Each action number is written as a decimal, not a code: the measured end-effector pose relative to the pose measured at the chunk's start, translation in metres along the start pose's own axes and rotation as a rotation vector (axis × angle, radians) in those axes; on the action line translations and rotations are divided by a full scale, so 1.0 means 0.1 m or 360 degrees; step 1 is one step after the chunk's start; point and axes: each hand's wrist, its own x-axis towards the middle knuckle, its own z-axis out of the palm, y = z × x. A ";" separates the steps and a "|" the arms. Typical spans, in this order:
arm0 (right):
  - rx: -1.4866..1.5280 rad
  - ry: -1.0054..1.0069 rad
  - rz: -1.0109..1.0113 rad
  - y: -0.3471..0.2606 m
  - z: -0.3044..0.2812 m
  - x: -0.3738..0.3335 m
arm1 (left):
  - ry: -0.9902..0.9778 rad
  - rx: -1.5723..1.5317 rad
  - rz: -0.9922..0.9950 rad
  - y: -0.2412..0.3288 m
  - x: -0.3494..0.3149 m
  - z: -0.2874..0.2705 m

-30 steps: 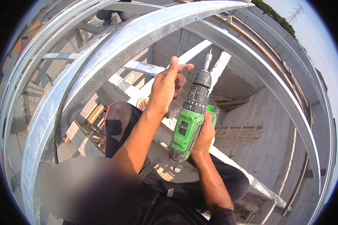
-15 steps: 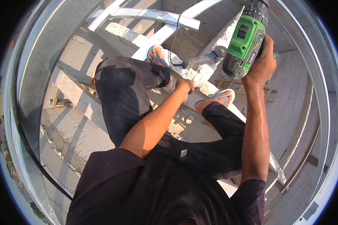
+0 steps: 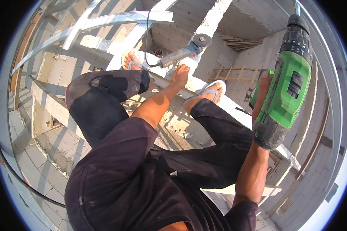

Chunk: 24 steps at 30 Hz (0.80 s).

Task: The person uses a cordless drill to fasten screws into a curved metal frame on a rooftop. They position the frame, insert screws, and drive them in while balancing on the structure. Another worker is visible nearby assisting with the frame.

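Raised at the right is a green and black cordless drill (image 3: pixel 285 96), its chuck pointing up and away from me and a metal bit at its tip. My right hand (image 3: pixel 261 94) is closed round its grip, mostly hidden behind the drill body. My left hand (image 3: pixel 179 76) hangs between my knees with its fingers curled together. What it holds, if anything, is too small to make out. Just beyond that hand an angle grinder (image 3: pixel 176 56) with a dark disc lies on the rough wall top (image 3: pixel 198 82), its cord curving up and away.
Both my feet, in flip-flops (image 3: pixel 215 88), rest on the wall top. Silvery metal profiles (image 3: pixel 127 17) cross at the upper left, and another metal rail (image 3: pixel 331 65) curves along the right. Far below are block walls, a wooden ladder (image 3: pixel 235 73) and stacked boards (image 3: pixel 241 43).
My right hand has brought the drill nearer and to the right, turning it so its chuck points up. The view has shifted. My left hand stays low between my knees, still closed.
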 end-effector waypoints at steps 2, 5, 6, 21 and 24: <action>0.0056 -0.0056 -0.0045 -0.03 0.00 0.03 | -0.0079 0.0054 0.0013 -0.03 0.01 0.01; 0.0041 -0.0056 -0.0260 -0.17 0.00 0.12 | 0.0061 -0.0103 0.0074 -0.03 0.00 0.05; 0.0199 -0.0163 -0.0211 -0.24 -0.08 0.12 | 0.0111 -0.0150 0.0101 -0.03 -0.02 0.05; -0.0086 -0.0261 -0.0592 -0.46 0.71 0.17 | 0.0506 -0.2410 0.0533 1.95 -0.52 -1.81; -0.0175 -0.0347 -0.0761 -0.58 0.85 0.11 | 0.0305 -0.2775 0.0228 2.15 -0.64 -2.19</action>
